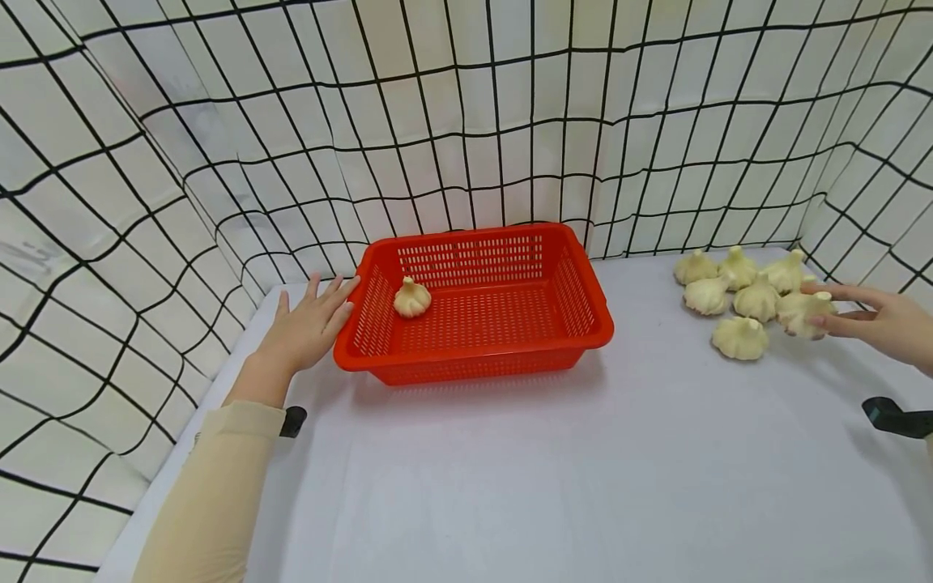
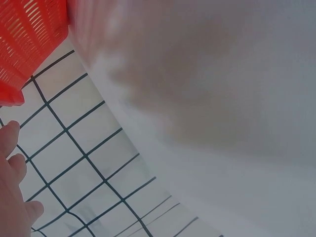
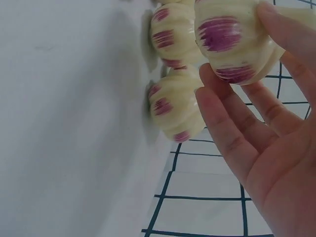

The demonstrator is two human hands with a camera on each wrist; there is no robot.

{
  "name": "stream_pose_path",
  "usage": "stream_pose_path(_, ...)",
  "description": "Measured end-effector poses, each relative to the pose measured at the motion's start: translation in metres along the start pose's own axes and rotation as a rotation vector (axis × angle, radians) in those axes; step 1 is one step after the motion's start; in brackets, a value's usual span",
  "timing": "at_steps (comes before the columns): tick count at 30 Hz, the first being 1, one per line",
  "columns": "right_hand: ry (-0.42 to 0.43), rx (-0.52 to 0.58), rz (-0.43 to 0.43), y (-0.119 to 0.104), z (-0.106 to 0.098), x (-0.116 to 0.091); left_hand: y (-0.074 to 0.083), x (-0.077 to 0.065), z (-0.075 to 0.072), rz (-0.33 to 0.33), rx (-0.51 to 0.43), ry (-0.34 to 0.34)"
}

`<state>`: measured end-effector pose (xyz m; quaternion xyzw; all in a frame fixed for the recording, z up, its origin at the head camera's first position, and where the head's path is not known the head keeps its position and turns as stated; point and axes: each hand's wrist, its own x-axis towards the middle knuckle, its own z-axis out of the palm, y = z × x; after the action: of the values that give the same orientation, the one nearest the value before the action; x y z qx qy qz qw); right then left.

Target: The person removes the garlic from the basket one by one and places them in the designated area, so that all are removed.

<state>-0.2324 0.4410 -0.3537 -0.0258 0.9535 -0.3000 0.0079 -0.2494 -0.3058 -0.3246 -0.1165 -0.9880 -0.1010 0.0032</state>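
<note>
My left hand (image 1: 306,328) lies with spread, straight fingers at the left rim of a red plastic basket (image 1: 477,354); its fingertips are right at the edge. Inside the basket, toward the left, sits one garlic bulb (image 1: 411,298). Over on the right, my right hand (image 1: 878,318) grips a garlic bulb (image 1: 804,313) at the near right of a group of garlic bulbs (image 1: 756,300). In the right wrist view, the thumb and fingers are around this bulb (image 3: 229,44), which has purple streaks. Another streaked bulb (image 3: 177,103) lies beyond the fingertips.
A white table surface (image 1: 510,486) extends in front of the basket. Black grid netting (image 1: 466,121) over white walls encloses the back and both sides. Dark wrist-camera parts (image 1: 892,417) show beneath the wrists.
</note>
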Motion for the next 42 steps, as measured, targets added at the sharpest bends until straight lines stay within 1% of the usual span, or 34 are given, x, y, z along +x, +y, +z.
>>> stream_pose_path(5, -0.086, 0.011, 0.025, 0.009, 0.001, 0.001, -0.001, 0.000, 0.000, 0.001, -0.007, 0.020)
stream_pose_path(9, -0.124, -0.002, 0.020, 0.013, 0.004, 0.002, -0.001, -0.001, 0.000, 0.001, -0.014, 0.019)
stream_pose_path(18, -0.119, -0.019, -0.011, 0.019, 0.007, 0.001, -0.001, -0.001, 0.000, -0.003, -0.018, 0.016)
stream_pose_path(23, -0.151, -0.049, 0.015, 0.021, 0.010, 0.002, -0.001, 0.000, 0.001, 0.001, -0.016, 0.015)
stream_pose_path(31, -0.154, -0.062, 0.003, 0.020, 0.016, 0.005, -0.001, 0.000, 0.001, 0.002, -0.019, 0.018)
stream_pose_path(42, -0.174, -0.069, 0.009, 0.018, 0.017, 0.006, 0.001, -0.001, 0.000, -0.004, -0.002, 0.000)
